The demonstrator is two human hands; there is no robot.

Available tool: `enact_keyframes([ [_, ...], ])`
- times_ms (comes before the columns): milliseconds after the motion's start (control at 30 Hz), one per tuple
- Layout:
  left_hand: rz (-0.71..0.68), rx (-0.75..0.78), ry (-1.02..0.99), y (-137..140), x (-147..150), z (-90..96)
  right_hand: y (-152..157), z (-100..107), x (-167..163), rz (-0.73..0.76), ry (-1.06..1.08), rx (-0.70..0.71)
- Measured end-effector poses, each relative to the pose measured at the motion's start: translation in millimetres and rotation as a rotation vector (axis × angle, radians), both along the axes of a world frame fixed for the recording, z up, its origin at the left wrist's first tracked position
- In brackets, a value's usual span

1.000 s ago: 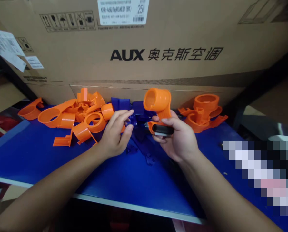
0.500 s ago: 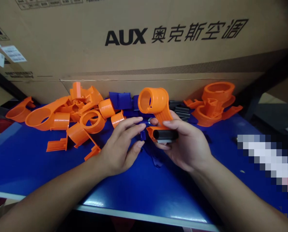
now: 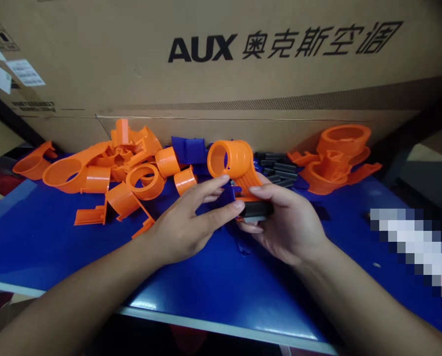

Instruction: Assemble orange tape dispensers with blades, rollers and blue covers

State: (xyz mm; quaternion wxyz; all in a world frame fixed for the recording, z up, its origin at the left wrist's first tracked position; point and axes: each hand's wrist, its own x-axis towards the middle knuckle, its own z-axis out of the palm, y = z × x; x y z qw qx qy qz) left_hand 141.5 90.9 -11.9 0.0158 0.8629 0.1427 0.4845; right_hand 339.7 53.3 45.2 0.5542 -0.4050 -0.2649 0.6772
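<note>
My right hand (image 3: 289, 217) is wrapped round an orange tape dispenser (image 3: 239, 160) with its ring end up. Across the lower part of the dispenser lies a black tube-like piece (image 3: 257, 209), with a serrated metal blade under it. My left hand (image 3: 191, 217) pinches a blue plastic part (image 3: 227, 194) between thumb and fingers, close against the dispenser's left side. Whether the blue part is seated on it cannot be seen, as my fingers cover the join.
Orange dispenser bodies (image 3: 119, 198) lie heaped at the left, and more orange bodies (image 3: 324, 175) are stacked at the right. Behind my hands are blue parts (image 3: 189, 150) and black pieces (image 3: 280, 168). A large cardboard box (image 3: 139, 64) walls off the back of the blue table (image 3: 191, 291).
My left hand has moved right to the dispenser and its thumb and fingers have brought the blue part against its side. The right hand keeps hold of the dispenser. The view has shifted slightly.
</note>
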Motion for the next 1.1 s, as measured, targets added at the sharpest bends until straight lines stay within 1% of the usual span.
enact_keyframes([
  [67, -0.021, 0.048, -0.004, 1, -1, 2.4, 1, -1, 0, 0.007, 0.014, -0.005],
  [167, -0.043, 0.081, -0.013, 1, -1, 7.3, 2, -3, -1, 0.009, 0.030, -0.014],
  [400, -0.054, 0.071, 0.004, -2, -2, 12.5, 1, -1, -1, 0.006, 0.009, -0.056],
  [500, -0.068, 0.022, 0.006, -3, -3, 14.6, -1, -3, -2, 0.019, -0.013, -0.058],
  [667, -0.060, -0.144, -0.126, -5, 1, 13.1, -2, -7, -4, 0.038, -0.071, -0.041],
  [767, -0.043, -0.261, -0.170, -6, 4, 11.2, -1, -9, -6, 0.041, -0.092, -0.023],
  [867, -0.052, -0.469, -0.214, -6, 6, 7.8, -1, -12, -8, 0.037, -0.104, -0.011],
  [1000, -0.138, -0.775, -0.262, -5, 10, 1.2, -4, -14, -9, 0.048, -0.086, -0.016],
  [1100, -0.207, -0.889, -0.291, -4, 10, -0.4, -6, -13, -7, 0.074, -0.062, 0.000],
])
